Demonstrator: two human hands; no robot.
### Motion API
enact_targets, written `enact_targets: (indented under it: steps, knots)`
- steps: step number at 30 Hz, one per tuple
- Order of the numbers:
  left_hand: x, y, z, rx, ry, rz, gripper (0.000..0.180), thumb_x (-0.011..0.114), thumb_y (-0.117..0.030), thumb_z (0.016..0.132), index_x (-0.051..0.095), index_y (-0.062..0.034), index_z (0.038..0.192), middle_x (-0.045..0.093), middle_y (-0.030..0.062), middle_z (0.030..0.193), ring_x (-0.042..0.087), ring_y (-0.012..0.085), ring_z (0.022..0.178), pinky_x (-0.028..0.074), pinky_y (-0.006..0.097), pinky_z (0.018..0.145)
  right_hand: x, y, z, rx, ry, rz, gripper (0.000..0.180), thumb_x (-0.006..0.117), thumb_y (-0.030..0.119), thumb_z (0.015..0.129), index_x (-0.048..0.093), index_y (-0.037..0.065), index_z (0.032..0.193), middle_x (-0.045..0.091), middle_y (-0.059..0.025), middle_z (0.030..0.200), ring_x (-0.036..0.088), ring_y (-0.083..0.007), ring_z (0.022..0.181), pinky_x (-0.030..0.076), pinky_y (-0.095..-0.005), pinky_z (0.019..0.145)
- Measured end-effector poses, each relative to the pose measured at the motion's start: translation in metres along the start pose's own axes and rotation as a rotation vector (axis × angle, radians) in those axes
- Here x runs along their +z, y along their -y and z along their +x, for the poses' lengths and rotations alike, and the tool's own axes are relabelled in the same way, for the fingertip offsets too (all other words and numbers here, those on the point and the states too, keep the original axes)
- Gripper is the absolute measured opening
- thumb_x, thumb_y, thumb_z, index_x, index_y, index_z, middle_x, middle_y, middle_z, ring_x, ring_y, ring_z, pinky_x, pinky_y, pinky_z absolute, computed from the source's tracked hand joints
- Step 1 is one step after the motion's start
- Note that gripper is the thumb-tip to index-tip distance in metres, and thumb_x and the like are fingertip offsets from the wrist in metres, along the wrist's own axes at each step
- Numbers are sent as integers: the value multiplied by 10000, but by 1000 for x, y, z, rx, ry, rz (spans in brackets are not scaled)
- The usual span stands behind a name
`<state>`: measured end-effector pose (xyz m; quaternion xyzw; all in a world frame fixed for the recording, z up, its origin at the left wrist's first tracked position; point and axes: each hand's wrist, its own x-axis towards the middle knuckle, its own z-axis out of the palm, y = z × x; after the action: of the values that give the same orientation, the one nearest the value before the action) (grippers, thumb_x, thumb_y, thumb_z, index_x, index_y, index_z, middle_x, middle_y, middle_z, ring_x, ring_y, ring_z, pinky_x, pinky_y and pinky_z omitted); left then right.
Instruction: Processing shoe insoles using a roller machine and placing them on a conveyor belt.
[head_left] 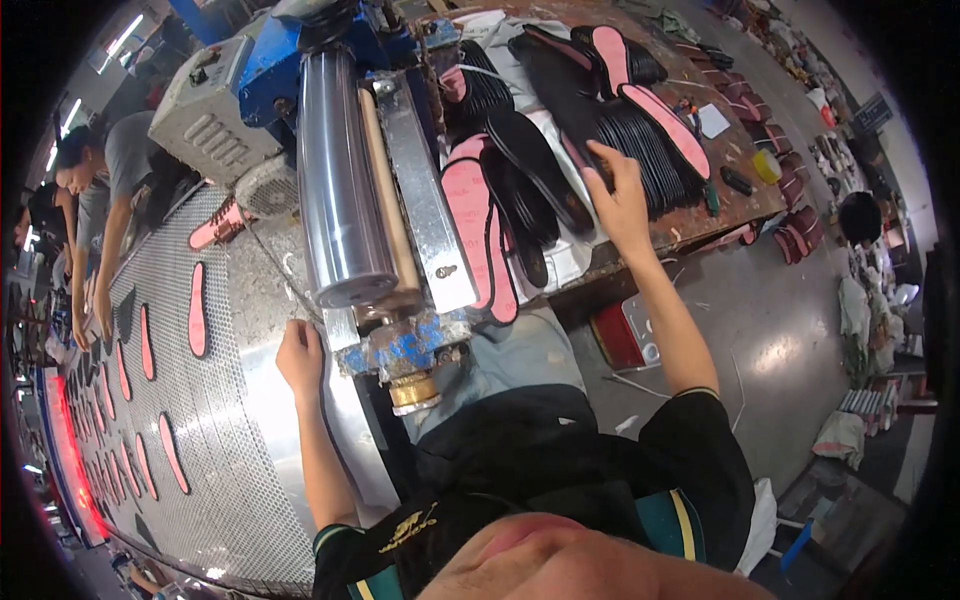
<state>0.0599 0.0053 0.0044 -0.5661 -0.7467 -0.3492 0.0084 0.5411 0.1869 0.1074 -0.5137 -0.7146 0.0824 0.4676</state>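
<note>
Off to your left runs the big perforated conveyor (240,440), with pink insoles (198,310) spaced out on it. Next biggest is your wooden workbench (738,205), then the shiny steel roller (345,180) between the two. On the bench, the black insole stack (650,150) sits just right of your right hand (622,200). That hand's fingers are loosely spread by a dark insole (562,100); can't tell if they're touching it. Your left hand (300,358) is curled up, nothing visible in it. Looks like a pick-up, so I'd pinch one edge and peel off a single piece.
</note>
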Motion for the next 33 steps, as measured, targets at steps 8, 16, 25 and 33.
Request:
enact_targets:
  steps: [8, 16, 25, 33]
  knots:
    - [-2, -4, 2, -58, 67, 56, 154, 588, -207, 922, 576, -61, 871, 625, 123, 693, 617, 308, 621, 466, 382, 587, 3, -16, 2, -28, 156, 137, 279, 638, 144, 855, 645, 66, 1124, 599, -124, 1017, 603, -236, 918, 474, -316, 829]
    - [-1, 0, 1, -50, 37, 20, 156, 596, -206, 916, 575, -62, 859, 620, 121, 681, 614, 305, 617, 461, 381, 577, 10, -9, 5, 112, 356, 199, 210, 671, 161, 839, 632, 15, 985, 649, -103, 836, 612, -178, 784, 478, -296, 719]
    - [0, 1, 0, -56, 34, 22, 150, 601, -200, 912, 574, -59, 867, 622, 121, 690, 615, 303, 618, 464, 373, 577, 27, 20, -16, -97, 383, -225, 378, 692, 211, 777, 578, 15, 1080, 642, -201, 968, 622, -376, 928, 484, -423, 832]
    - [-3, 0, 0, -57, 48, 43, 148, 597, -194, 915, 576, -53, 875, 625, 128, 706, 619, 305, 628, 469, 374, 584, 16, 18, 14, -282, -29, -165, 395, 565, 126, 791, 542, -16, 1158, 616, -232, 1015, 582, -389, 967, 464, -462, 861]
